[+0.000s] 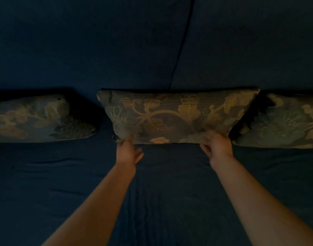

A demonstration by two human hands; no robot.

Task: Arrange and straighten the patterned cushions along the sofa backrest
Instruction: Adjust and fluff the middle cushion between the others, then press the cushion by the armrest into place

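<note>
Three floral patterned cushions lean against the dark blue sofa backrest (116, 50). The middle cushion (171, 114) stands upright and centred under the backrest seam. My left hand (128, 150) pinches its lower left corner, with the other fingers spread below. My right hand (217, 145) grips its lower right corner. The left cushion (36, 118) lies apart from it with a gap between them. The right cushion (285, 121) sits close to the middle one, its right part cut off by the frame edge.
The dark blue sofa seat (161, 201) stretches below the cushions, slightly wrinkled. A vertical seam (180, 50) splits the backrest. The light is dim.
</note>
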